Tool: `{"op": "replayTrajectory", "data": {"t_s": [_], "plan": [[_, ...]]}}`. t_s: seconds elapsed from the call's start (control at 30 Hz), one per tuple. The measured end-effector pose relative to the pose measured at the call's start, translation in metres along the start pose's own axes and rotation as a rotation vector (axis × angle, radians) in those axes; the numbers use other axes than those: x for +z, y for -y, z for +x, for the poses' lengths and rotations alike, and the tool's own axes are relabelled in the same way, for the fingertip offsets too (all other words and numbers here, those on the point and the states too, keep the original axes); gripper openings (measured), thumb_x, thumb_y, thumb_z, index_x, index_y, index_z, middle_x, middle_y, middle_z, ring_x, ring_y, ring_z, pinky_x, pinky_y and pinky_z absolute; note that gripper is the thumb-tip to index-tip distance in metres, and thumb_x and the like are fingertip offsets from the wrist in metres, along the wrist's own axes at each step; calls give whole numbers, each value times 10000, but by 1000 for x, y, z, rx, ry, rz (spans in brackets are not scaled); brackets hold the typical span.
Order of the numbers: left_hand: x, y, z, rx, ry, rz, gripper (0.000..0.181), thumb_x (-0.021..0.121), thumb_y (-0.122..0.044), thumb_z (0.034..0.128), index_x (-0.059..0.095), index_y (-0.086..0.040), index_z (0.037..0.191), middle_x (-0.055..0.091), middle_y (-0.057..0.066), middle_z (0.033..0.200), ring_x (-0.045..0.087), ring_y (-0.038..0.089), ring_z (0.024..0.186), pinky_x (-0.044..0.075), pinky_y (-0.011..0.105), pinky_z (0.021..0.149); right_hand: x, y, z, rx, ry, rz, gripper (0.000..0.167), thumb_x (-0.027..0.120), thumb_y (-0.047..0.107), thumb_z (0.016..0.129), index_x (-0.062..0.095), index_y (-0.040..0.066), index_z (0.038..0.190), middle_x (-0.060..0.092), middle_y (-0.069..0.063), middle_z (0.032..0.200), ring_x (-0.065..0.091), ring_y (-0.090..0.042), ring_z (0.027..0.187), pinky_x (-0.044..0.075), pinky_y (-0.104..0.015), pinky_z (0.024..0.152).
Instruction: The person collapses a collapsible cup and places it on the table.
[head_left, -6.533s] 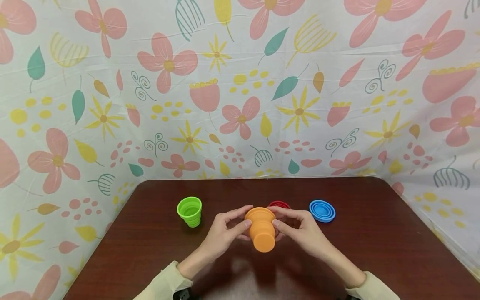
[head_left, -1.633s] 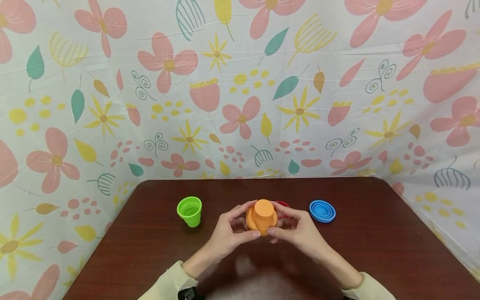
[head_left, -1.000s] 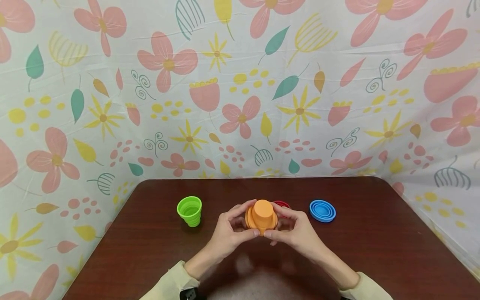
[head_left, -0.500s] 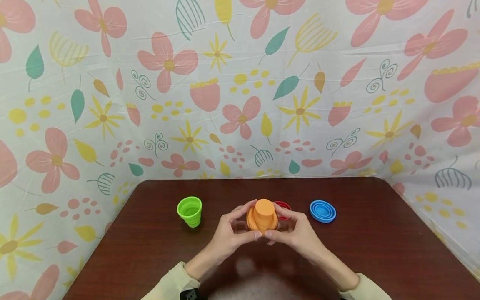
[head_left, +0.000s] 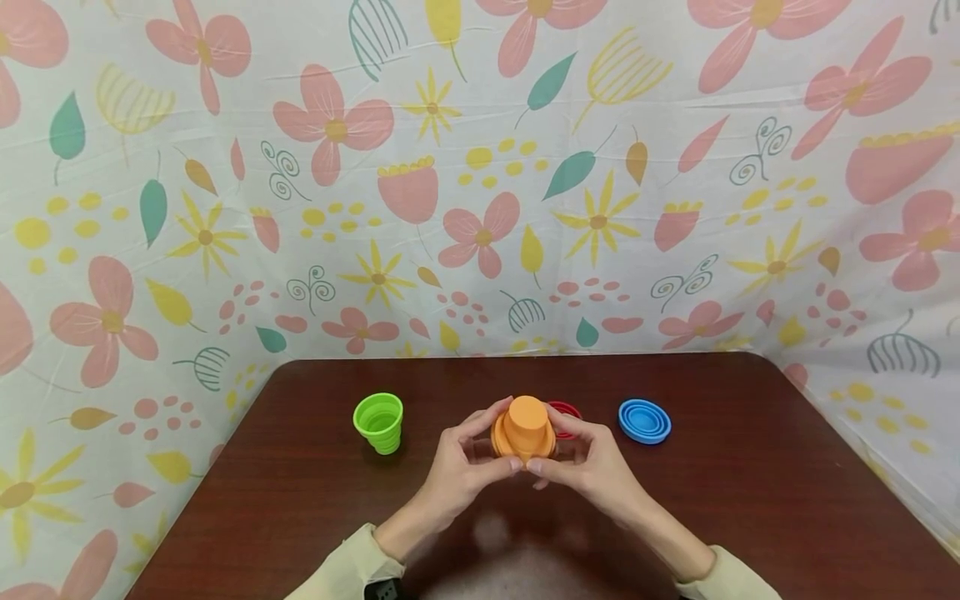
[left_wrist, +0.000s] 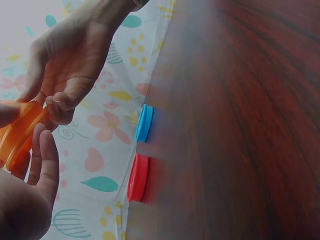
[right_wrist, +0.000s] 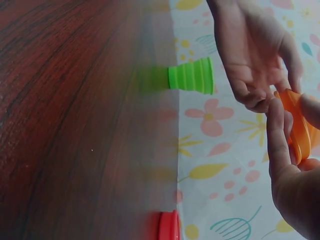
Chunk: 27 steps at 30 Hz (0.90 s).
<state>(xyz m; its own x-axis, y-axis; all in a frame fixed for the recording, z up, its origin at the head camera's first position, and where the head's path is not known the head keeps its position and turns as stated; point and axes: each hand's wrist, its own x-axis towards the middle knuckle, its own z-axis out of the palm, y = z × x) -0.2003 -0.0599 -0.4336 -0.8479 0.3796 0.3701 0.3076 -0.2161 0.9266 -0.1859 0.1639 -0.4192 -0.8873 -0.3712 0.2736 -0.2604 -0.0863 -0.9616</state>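
An orange collapsible cup (head_left: 527, 429) is held above the table between both hands, its small base toward the head camera and its wider rings partly folded. My left hand (head_left: 459, 467) grips it from the left, thumb on the near edge and fingers at the far side. From the right, my right hand (head_left: 592, 467) grips it the same way, the two thumb tips close together. Both wrist views show the orange cup (left_wrist: 22, 132) edge-on between the hands. Behind the right fingers lies a red collapsible cup (head_left: 564, 419), partly hidden in the head view and folded flat.
A green collapsible cup (head_left: 379, 423) stands extended at the left on the dark wooden table (head_left: 300, 517). To the right lies a blue collapsible cup (head_left: 645, 422), folded flat. A flower-patterned cloth (head_left: 480, 167) hangs behind the table.
Since the earliest frame, the orange cup has tipped so its base faces up, and it has become shorter. Over the last second the hands and cup have barely moved.
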Motion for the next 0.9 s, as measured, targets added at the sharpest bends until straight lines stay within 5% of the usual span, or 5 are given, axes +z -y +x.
{"op": "replayTrajectory", "data": {"t_s": [0.67, 0.9], "plan": [[11, -1, 0, -3, -128, 118, 684, 765, 85, 821, 645, -118, 1464, 649, 100, 1326, 643, 244, 993, 627, 321, 830, 4, -7, 3, -38, -49, -63, 705, 804, -35, 878, 523, -18, 1524, 641, -241, 1345, 722, -435, 822, 638, -501, 625], [7, -3, 0, -3, -63, 88, 687, 776, 90, 864, 608, -116, 1497, 617, 120, 1383, 665, 260, 1097, 611, 354, 902, 2, -7, 3, -42, -33, -57, 709, 806, -40, 882, 534, 31, 1533, 630, -242, 1345, 730, -382, 807, 642, -496, 638]]}}
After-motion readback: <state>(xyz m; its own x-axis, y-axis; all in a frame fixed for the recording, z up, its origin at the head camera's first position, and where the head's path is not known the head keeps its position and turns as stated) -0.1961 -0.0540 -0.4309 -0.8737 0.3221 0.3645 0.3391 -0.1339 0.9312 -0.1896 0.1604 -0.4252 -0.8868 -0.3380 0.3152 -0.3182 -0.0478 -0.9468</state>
